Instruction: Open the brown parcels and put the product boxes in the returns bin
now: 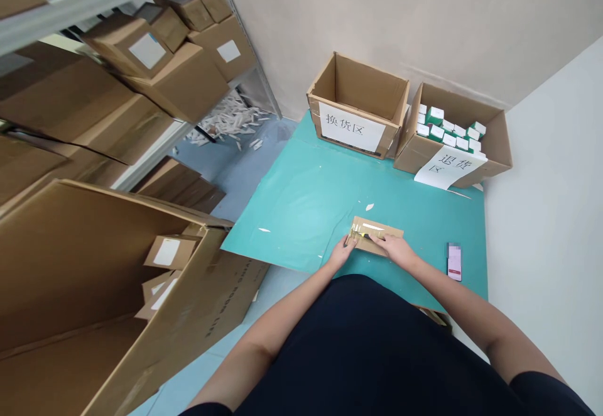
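A small flat cardboard box [377,229] lies on the green-topped table [296,202], close to my body. My left hand [342,252] grips the box at its left end. In my right hand [393,247] is a yellow and black box cutter [364,235], its tip pointing left over the box's top. Shiny clear tape shows near the box's left end. Whether the blade is in the cardboard is too small to tell.
At the table's back stand an open carton with a paper sign [351,128] and another carton [499,146] holding several green-white boxes. A phone [454,261] lies at right. Left are a large open carton [226,284] and shelves [155,149] of boxes.
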Available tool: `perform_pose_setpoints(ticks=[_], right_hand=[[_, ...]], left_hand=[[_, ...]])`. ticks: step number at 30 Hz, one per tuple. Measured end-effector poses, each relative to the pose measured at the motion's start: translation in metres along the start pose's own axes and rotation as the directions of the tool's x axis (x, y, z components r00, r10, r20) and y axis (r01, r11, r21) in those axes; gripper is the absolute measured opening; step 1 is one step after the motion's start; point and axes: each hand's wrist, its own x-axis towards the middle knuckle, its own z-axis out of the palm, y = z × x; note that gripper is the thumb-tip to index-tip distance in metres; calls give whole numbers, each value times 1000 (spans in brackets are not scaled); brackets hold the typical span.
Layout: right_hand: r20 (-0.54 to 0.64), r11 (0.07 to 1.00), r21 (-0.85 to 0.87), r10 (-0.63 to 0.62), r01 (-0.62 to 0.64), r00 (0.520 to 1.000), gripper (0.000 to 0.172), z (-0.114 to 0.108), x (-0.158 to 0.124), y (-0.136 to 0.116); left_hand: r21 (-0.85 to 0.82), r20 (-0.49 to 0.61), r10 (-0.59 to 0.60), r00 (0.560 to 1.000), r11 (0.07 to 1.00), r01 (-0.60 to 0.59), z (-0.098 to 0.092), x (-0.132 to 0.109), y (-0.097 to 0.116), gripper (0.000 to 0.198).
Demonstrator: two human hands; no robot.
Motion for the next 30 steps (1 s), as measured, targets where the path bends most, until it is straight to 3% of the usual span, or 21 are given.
perform_pose_setpoints(ticks=[13,19,30], right_hand=[[-4,1000,2,-14,14,1000,63,12,-4,14],[-14,1000,24,-19,20,1000,53,10,-1,10],[-52,998,49,-44,46,998,53,13,5,9]], left_hand=[[21,32,28,999,999,-29,-1,-1,1,62],[24,32,27,999,999,-27,-2,-2,1,61],[23,56,48,997,998,-50,-1,-2,0,63]])
